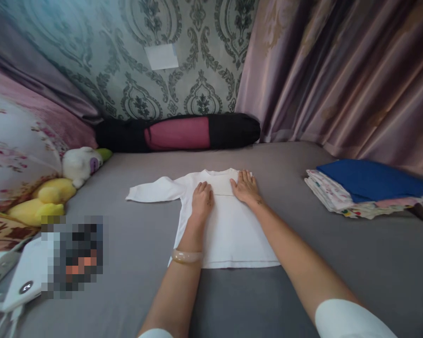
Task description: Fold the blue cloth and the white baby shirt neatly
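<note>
Shirt (pixel 236 230): one, white, long-sleeved, laid flat on the grey sheet (pixel 137 244) at mid-scene, directly under both hands. Long axis of the body runs near to far: collar (pixel 218 172) at the far end, hem (pixel 239 264) at the near end. Left sleeve (pixel 155 191): extended to the left, roughly square to that axis. Right sleeve: not seen extended; a band (pixel 222 188) across the chest, between the hands, is probably that sleeve turned inward.

Left hand (pixel 202 199): palm down on the left part of the chest, fingers lightly bent, no grasp visible; the nearer of the two to the left sleeve. Bangle (pixel 186 256) on the forearm.

Right hand (pixel 246 188): palm down at the right shoulder, fingers outstretched, gripping nothing, beside the band's right end.

Stack of folded clothes (pixel 377 183), blue piece on top: right, well apart from the shirt. Bolster (pixel 178 133), black and dark pink: far side, before the wall (pixel 197 28). White plush (pixel 77 162) and yellow plush (pixel 54 197): left. White device (pixel 30 265), cabled: near left, beside a pixelated patch, contents unreadable.
</note>
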Tool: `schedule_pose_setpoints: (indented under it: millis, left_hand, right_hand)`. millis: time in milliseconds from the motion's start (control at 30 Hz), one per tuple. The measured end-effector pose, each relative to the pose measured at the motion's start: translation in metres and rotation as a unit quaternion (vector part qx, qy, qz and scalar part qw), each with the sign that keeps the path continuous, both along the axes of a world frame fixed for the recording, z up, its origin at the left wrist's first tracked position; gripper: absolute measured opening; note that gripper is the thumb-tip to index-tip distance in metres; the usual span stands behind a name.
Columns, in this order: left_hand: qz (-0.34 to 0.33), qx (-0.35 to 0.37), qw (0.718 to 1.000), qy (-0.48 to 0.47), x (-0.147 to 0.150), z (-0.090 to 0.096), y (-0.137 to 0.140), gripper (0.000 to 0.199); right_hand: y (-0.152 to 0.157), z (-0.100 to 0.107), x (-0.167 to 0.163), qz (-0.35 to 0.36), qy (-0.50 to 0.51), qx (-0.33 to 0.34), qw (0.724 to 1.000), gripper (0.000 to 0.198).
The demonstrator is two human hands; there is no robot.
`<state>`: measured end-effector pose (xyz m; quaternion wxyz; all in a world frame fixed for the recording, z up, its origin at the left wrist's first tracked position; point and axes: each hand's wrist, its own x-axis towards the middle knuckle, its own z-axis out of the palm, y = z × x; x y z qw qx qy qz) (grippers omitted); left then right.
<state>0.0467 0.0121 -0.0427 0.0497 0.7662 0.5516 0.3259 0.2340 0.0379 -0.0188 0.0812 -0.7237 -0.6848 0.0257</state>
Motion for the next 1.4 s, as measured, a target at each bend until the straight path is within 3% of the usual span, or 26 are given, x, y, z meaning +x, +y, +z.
schedule_pose_setpoints:
  millis: [133, 267, 500, 733, 867, 1000, 1167, 1400]
  left_hand:
    - [0.002, 0.010, 1.000, -0.008, 0.000, -0.004, 0.002, 0.028]
    - [0.013, 0.007, 0.999, -0.030, 0.000, 0.005, 0.000, 0.027]
    - [0.131, -0.030, 0.990, -0.038, -0.002, 0.020, -0.006, 0.025]
    - [0.115, -0.054, 0.991, -0.032, -0.004, 0.021, -0.007, 0.028]
    - [0.127, -0.070, 0.986, -0.081, -0.004, 0.022, -0.004, 0.029]
    - [0.172, -0.081, 0.961, -0.199, -0.007, 0.023, 0.001, 0.032]
    - [0.239, -0.071, 0.908, -0.336, -0.015, 0.024, 0.006, 0.031]
    - [0.259, -0.066, 0.880, -0.392, -0.018, 0.021, 0.008, 0.028]
  right_hand:
    - [0.001, 0.001, 0.002, -0.001, -0.006, -0.010, 1.000, 0.069]
    - [0.000, 0.008, -0.002, -0.006, -0.007, -0.029, 1.000, 0.068]
    - [0.008, 0.009, -0.031, 0.016, 0.011, -0.034, 0.999, 0.067]
    - [0.016, 0.002, -0.037, -0.003, 0.024, -0.035, 0.999, 0.068]
    - [0.015, 0.005, -0.034, -0.001, 0.026, -0.038, 0.999, 0.068]
    - [0.011, 0.009, -0.042, -0.008, 0.017, -0.039, 0.999, 0.065]
    - [0.005, 0.012, -0.076, 0.050, 0.024, -0.042, 0.998, 0.064]
    - [0.010, 0.008, -0.100, 0.044, 0.040, -0.051, 0.997, 0.068]
